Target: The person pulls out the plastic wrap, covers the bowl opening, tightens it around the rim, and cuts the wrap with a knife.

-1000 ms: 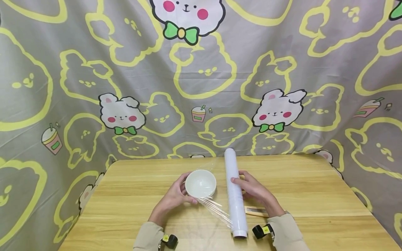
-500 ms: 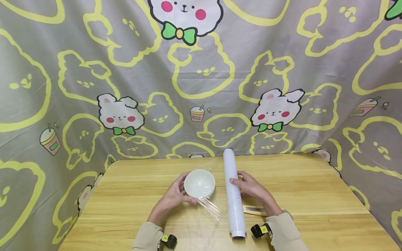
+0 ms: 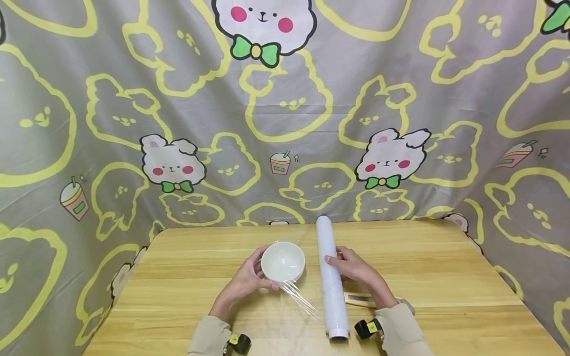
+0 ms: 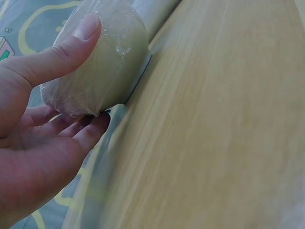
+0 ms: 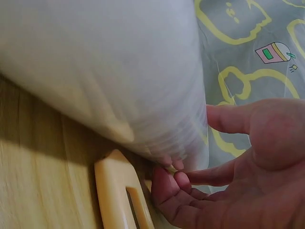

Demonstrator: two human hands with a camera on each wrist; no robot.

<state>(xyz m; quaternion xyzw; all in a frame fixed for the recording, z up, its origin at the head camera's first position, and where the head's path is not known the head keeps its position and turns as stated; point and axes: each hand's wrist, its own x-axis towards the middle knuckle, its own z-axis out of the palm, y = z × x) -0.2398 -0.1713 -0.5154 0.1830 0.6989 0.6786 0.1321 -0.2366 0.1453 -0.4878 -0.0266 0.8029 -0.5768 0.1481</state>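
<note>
My left hand (image 3: 249, 277) grips a white bowl (image 3: 283, 263) from its left side, thumb at the near edge and fingers curled beneath. Clear cling film (image 4: 121, 47) covers the bowl's outside in the left wrist view. Gathered film strands (image 3: 303, 299) run from the bowl toward a long white cling film roll (image 3: 331, 279), which lies lengthwise just to the right. My right hand (image 3: 356, 264) holds that roll from the right, thumb on top and fingers curled low at its side. The right wrist view shows these fingertips (image 5: 164, 186) against the roll's underside.
A light orange slotted tool with a grey end, resembling a utility knife (image 3: 360, 299), lies under my right forearm beside the roll. The wooden table (image 3: 178, 277) meets a patterned grey curtain (image 3: 249, 198) at its back edge.
Both hands, the bowl and the roll stay almost where they were. Near the roll, the bright film strands look fainter and end a little short of it.
</note>
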